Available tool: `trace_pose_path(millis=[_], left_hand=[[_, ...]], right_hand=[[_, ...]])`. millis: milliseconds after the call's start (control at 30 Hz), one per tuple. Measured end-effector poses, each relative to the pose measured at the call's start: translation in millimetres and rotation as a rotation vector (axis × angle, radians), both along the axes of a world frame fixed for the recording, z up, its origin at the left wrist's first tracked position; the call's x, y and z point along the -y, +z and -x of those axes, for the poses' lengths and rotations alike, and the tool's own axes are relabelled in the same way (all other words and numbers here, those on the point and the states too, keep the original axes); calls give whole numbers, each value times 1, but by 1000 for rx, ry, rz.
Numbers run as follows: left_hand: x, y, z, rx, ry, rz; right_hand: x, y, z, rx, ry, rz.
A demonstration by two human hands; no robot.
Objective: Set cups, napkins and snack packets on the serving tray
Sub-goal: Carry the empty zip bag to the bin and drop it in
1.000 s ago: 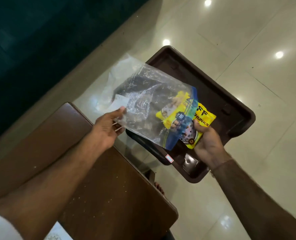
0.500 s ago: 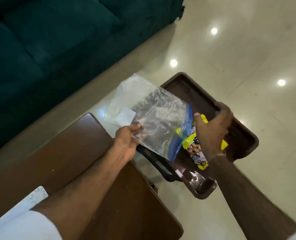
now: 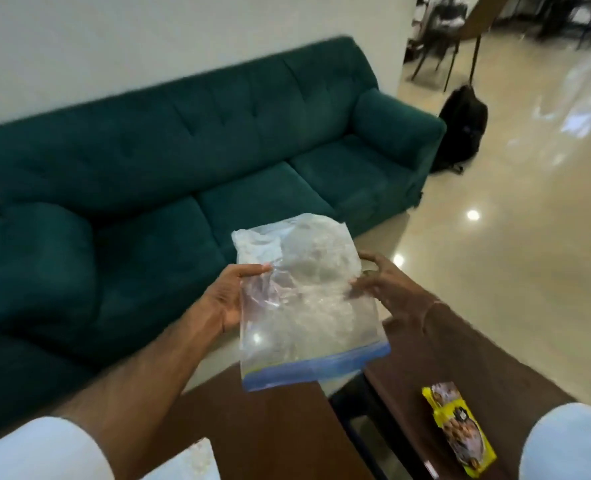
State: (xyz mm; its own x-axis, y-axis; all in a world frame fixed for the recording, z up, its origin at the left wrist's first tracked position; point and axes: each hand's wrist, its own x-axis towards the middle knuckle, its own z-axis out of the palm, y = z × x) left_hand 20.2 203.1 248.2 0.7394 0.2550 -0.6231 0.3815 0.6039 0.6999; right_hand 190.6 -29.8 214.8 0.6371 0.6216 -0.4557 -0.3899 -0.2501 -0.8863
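Both hands are holding a clear plastic bag (image 3: 304,306) up in front of the chest, above the gap between a brown table (image 3: 270,427) and a dark brown tray (image 3: 495,368). The bag's blue zip strip is hanging at the bottom edge; its contents are crumpled and see-through, and I cannot tell what they are.

The left hand (image 3: 231,299) is gripping the bag's left edge, thumb on the near face and fingers going behind it. The right hand (image 3: 387,289) is touching the bag's right edge with fingers spread; whether it is pinching the plastic or only resting against it, cannot tell.

A yellow snack packet (image 3: 456,434) is lying flat on the tray at lower right, well apart from both hands. No cups or napkins are showing on the visible part of the tray.

A green sofa (image 3: 183,161) is standing behind along the wall. A black bag (image 3: 463,129) is sitting on the shiny floor (image 3: 512,237) just past the sofa's arm. White sleeves are showing at both lower corners.
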Motion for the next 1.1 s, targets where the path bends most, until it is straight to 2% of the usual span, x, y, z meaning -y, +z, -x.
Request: trace_pose_path(millis=[67, 133, 267, 400, 533, 600, 667, 733, 800, 867, 900, 933, 967, 1000, 1033, 1100], left_hand=[[-27, 38, 22, 20, 47, -135], [-57, 78, 55, 25, 124, -342], [-104, 158, 121, 88, 296, -594], [-150, 250, 197, 173, 340, -812], [-179, 327, 277, 133, 340, -975], [-188, 356, 309, 30, 367, -1152], [-194, 382, 342, -108, 315, -1485], [-193, 411, 367, -85, 26, -1692], [-188, 434, 391, -81, -213, -1691], [-190, 442, 413, -53, -155, -1607], [-192, 442, 422, -29, -58, -1539], [-197, 441, 435, -2, 48, -1457], [-200, 437, 449, 40, 137, -1363], [-203, 433, 464, 87, 220, -1270], [-205, 427, 482, 131, 295, -1180], [-209, 413, 510, 252, 385, -994]], right_hand=[[-30, 43, 17, 35, -3, -112], [-63, 93, 40, 158, 34, -145], [-121, 184, 95, 588, 149, -67], [-172, 286, 164, 1005, 301, 43], [-219, 382, 239, 1360, 444, 229], [-239, 419, 272, 1478, 428, 212], [-257, 453, 307, 1537, 465, 143], [-275, 483, 338, 1592, 553, 62], [-293, 509, 369, 1669, 650, -60], [-311, 525, 397, 1709, 656, -159], [-319, 527, 407, 1726, 570, -174], [-326, 526, 418, 1711, 450, -173], [-331, 521, 427, 1606, 337, -191], [-336, 513, 434, 1383, 293, -237], [-341, 501, 442, 1057, 332, -307], [-352, 469, 456, 410, 588, -419]])
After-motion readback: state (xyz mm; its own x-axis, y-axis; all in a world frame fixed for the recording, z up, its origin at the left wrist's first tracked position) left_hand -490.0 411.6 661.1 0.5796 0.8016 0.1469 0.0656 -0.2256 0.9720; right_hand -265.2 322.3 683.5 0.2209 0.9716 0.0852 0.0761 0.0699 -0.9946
